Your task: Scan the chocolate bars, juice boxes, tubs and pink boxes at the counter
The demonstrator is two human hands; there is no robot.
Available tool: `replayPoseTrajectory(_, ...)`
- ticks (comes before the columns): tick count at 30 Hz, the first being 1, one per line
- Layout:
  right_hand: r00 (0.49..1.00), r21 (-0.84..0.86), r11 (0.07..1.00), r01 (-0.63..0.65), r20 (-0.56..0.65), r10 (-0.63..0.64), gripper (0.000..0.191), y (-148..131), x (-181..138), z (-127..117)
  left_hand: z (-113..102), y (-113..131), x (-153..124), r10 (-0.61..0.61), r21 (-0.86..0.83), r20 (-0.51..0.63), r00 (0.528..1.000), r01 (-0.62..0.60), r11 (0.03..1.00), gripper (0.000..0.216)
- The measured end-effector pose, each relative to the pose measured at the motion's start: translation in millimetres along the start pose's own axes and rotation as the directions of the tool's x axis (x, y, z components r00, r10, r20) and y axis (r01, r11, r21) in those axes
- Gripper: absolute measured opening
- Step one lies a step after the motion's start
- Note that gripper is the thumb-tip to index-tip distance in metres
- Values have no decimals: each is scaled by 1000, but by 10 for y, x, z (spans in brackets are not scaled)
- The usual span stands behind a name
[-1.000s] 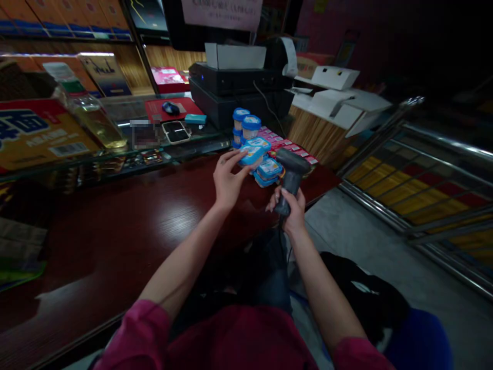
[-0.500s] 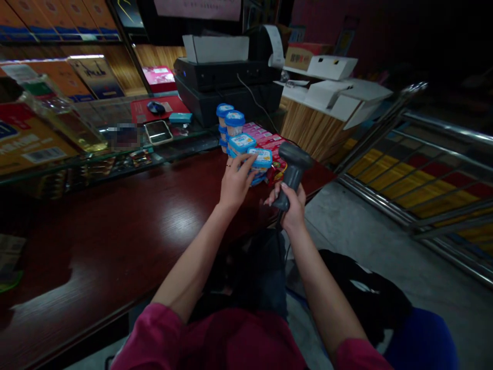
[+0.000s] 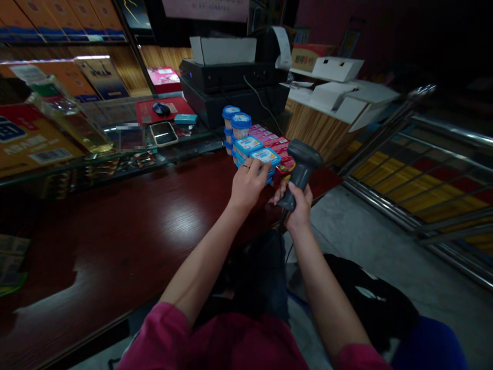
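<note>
My right hand (image 3: 297, 205) is wrapped round the handle of a grey barcode scanner (image 3: 302, 162), whose head points toward the stacked goods. My left hand (image 3: 248, 184) is curled round a small blue-lidded tub (image 3: 266, 156) at the front of a stack of like tubs (image 3: 246, 145). Two taller blue-lidded cups (image 3: 236, 122) stand behind them. Pink and red flat packets (image 3: 272, 139) lie beside the stack, on the dark red wooden counter (image 3: 127, 216).
A black printer (image 3: 231, 85) with a paper roll stands behind the tubs. A phone (image 3: 163, 133), a mouse (image 3: 160, 108) on a red pad and a bottle (image 3: 71, 121) lie on the glass case at left. Metal railings (image 3: 423, 169) and white boxes (image 3: 339, 82) are at right.
My left hand has gone from holding a tub up in the air to gripping the front tub low on the stack. The scanner has shifted slightly right and up.
</note>
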State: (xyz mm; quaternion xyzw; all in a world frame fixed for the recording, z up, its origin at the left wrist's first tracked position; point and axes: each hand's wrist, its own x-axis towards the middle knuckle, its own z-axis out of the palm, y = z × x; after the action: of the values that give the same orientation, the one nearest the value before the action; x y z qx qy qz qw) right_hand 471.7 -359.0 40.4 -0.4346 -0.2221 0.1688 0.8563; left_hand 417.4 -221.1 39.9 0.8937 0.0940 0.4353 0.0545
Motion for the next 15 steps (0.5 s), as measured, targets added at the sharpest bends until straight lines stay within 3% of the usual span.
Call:
replayPoseTrajectory(10,998,-40,999,25,50,-23,22,-48,-147,329,21,68,21,11,129,11,1000,-12,992,29)
replayPoseTrajectory(13,993,-45,999,18,120,-13,19,-28,-261,462,-237,-218,-235,62,151,36,997,-67,986,40)
replayPoseTrajectory(15,974,-50,997,-52,219,61,17,62,-346,594,-564,-545,-556,24,215,51,998,-34,976,39)
